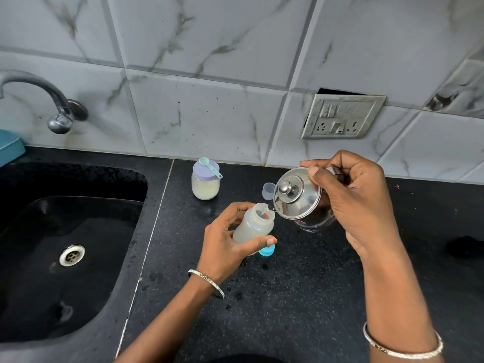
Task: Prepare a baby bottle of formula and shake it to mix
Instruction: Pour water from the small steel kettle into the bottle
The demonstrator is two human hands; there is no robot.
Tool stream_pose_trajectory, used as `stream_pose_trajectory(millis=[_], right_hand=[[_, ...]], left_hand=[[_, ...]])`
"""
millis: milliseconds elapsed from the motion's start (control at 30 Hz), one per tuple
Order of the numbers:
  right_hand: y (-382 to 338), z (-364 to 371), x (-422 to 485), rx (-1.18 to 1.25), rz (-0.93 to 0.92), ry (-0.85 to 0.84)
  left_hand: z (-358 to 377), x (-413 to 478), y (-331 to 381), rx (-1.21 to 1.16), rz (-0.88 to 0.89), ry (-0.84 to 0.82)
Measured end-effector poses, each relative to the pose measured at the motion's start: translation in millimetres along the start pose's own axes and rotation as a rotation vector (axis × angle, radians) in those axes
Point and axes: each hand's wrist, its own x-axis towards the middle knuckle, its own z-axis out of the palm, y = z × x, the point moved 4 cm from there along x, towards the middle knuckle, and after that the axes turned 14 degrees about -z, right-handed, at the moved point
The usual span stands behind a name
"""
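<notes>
Steel kettle (pixel 298 200) gripped and tipped in your right hand (pixel 358 205), your left hand (pixel 222 247) clasps the bottle (pixel 252 226), tilted so its mouth sits under the spout (pixel 271 208).

Black sink (pixel 86 297), steel tap (pixel 34 81), wall socket (pixel 343 117)

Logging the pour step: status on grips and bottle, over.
Left grip holds bottle, uncapped, tilted. Right grip tips steel kettle, water running into bottle mouth. Nothing in the way, over.

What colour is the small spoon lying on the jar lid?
Mint green; the spoon shows best in the head view, against the lilac lid.
</notes>
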Motion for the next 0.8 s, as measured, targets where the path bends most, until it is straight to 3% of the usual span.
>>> stream_pose_trajectory(millis=[800], right_hand=[[9.1,-3.6,1.6,-0.024,0.002,-0.001]], left_hand=[[1.9,7.7,-6.5,0.003,-0.023,0.015]])
